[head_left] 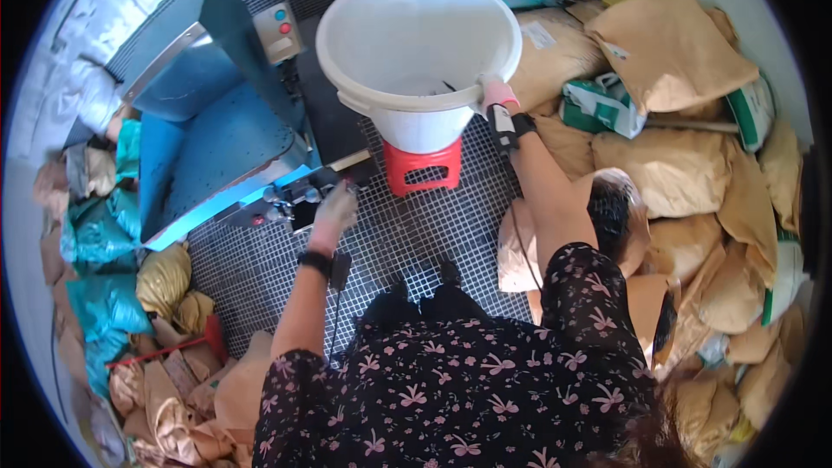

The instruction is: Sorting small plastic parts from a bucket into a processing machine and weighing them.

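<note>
A large white plastic tub point(416, 30) stands on a red plastic stool point(422, 169) in front of me. My right hand point(496, 94), in a pale glove, grips the tub's rim at its right side. Low inside the tub lies a small dark object point(448, 86). My left hand point(334, 212), also gloved, is at the front of a blue machine point(230, 134), beside its metal fittings point(282, 199). Its fingers are curled, and whatever they hold is too small to make out. Dark specks dot the machine's blue tray.
A control box point(279, 32) with coloured buttons is fixed beside the machine. Brown paper sacks point(667, 169) pile up along the right, one open with dark contents point(609, 217). Teal bags point(108, 303) and crumpled brown paper point(173, 399) line the left. The floor is black grid matting point(381, 251).
</note>
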